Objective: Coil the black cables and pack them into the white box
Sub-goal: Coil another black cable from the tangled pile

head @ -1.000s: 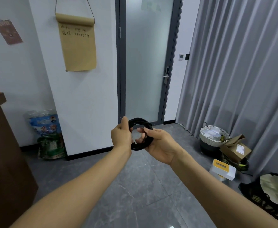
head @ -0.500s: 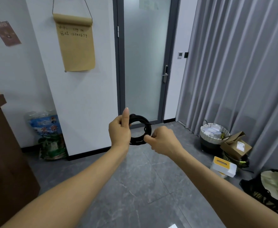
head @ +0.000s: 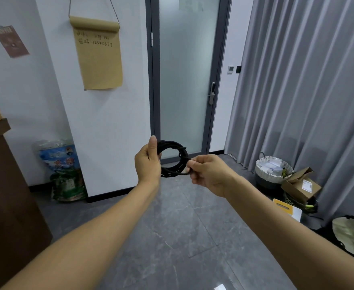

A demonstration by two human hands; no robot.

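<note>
A black cable (head: 177, 146) wound into a small round coil hangs in the air at chest height, in front of the glass door. My left hand (head: 148, 164) grips the coil's left side, thumb upright along it. My right hand (head: 206, 171) pinches the cable's loose end at the coil's right side, where that end wraps around the loops. No white packing box shows clearly; a white box with a yellow top (head: 286, 209) lies on the floor at the right.
A frosted glass door (head: 184, 80) stands ahead. Grey curtains (head: 308, 91) fill the right. On the floor at the right stand a woven basket (head: 273, 169), a cardboard box (head: 301, 186) and a black bag (head: 352, 237). A brown cabinet (head: 4, 185) stands left, bags (head: 64, 172) beside the wall.
My right hand has drawn out of the coil's middle and moved right, now pinching the loose end pulled across the loops. The left hand keeps its grip and has risen slightly.
</note>
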